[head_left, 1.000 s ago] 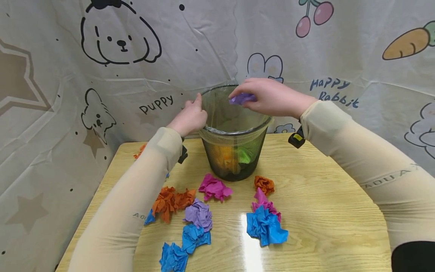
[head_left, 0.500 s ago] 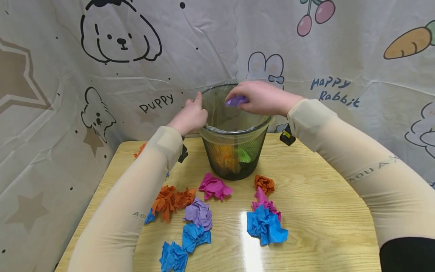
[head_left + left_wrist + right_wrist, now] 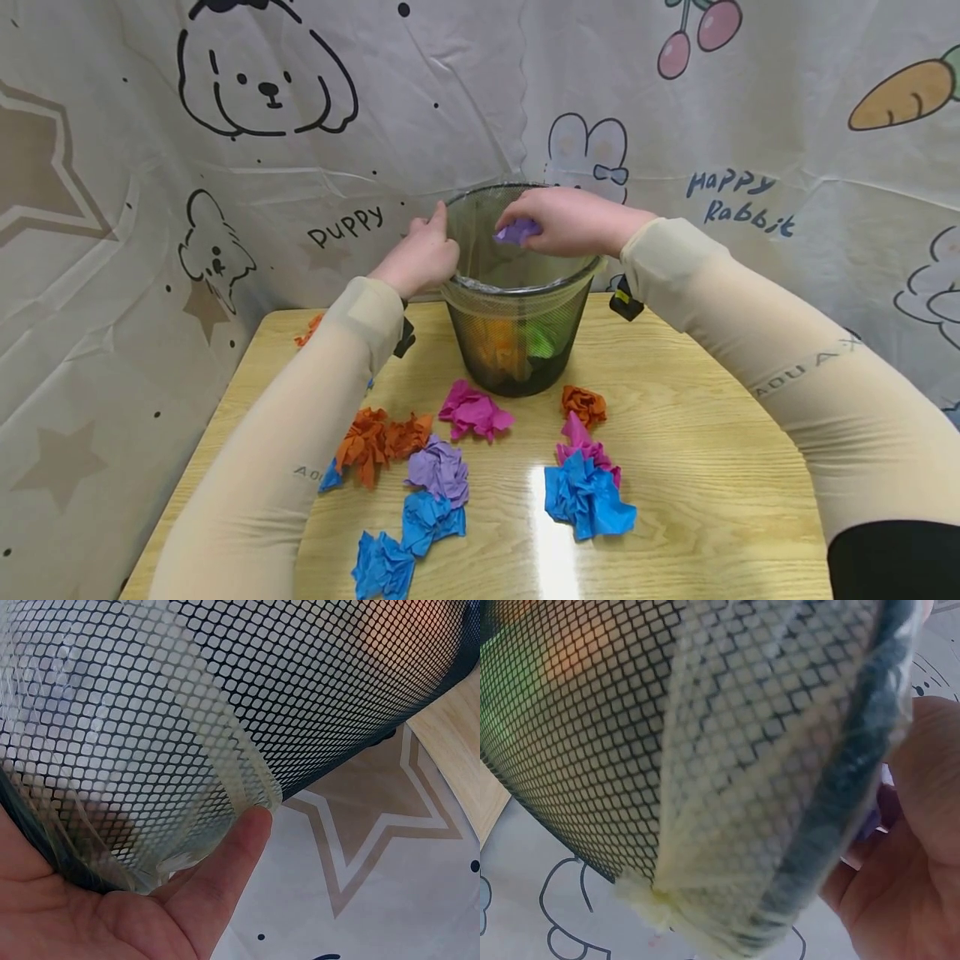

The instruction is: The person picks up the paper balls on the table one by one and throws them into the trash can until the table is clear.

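A black mesh wastebasket with a thin clear liner folded over its rim stands at the back of the table. My left hand grips the rim at its left side; in the left wrist view one finger lies along the outside of the mesh. My right hand pinches a crumpled purple paper over the basket's mouth. The right wrist view shows that paper partly hidden by the hand and rim. Orange and green paper shows through the mesh low in the basket.
Crumpled papers lie on the wooden table: a pink one, a purple one, and several orange and blue ones. A printed cloth hangs behind the table and along its left.
My right hand has moved left and slightly down over the basket's mouth, with the purple paper still pinched. My left hand has stayed on the rim.
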`<state>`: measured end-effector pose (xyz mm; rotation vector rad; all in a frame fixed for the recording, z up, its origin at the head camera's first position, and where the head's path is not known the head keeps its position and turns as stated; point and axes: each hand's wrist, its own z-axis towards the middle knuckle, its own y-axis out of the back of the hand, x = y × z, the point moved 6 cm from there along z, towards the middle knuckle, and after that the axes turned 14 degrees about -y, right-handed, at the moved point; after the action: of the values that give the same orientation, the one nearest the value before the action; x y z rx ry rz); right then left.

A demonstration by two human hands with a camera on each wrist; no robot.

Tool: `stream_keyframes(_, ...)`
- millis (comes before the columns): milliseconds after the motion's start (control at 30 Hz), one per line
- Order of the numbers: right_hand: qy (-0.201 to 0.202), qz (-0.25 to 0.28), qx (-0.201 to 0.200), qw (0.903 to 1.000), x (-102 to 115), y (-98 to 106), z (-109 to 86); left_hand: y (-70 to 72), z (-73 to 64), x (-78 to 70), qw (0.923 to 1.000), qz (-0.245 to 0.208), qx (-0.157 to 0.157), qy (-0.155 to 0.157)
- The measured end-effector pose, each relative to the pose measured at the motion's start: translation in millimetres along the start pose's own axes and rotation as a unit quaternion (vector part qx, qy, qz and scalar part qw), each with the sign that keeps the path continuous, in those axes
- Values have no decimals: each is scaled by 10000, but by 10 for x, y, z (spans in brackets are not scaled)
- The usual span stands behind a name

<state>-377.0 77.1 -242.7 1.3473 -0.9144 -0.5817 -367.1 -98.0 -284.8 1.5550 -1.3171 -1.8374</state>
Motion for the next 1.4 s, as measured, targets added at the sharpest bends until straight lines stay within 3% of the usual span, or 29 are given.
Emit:
stream_keyframes(267,-195,-54,250,9995,-32,-39,-15,-12,-4,-5,10000,8,40,51)
stream_keyframes(667,-99,85,17,9999,-76,89,-212,-11,3,-6,10000,-32,59,52)
stream_keyframes(1033,551,-82,-662,9962,78,172,-633,-27,4,24,10000,-26,28,27)
stream_keyframes(1233,1030,49,-1062,9890,191,211,-924,-16,-5,14,10000,-52,23,-13)
stream_keyframes(1400,1463,129,-1144,9825,275,142,-1126,-5,-10,5,10000,-85,-2,-42)
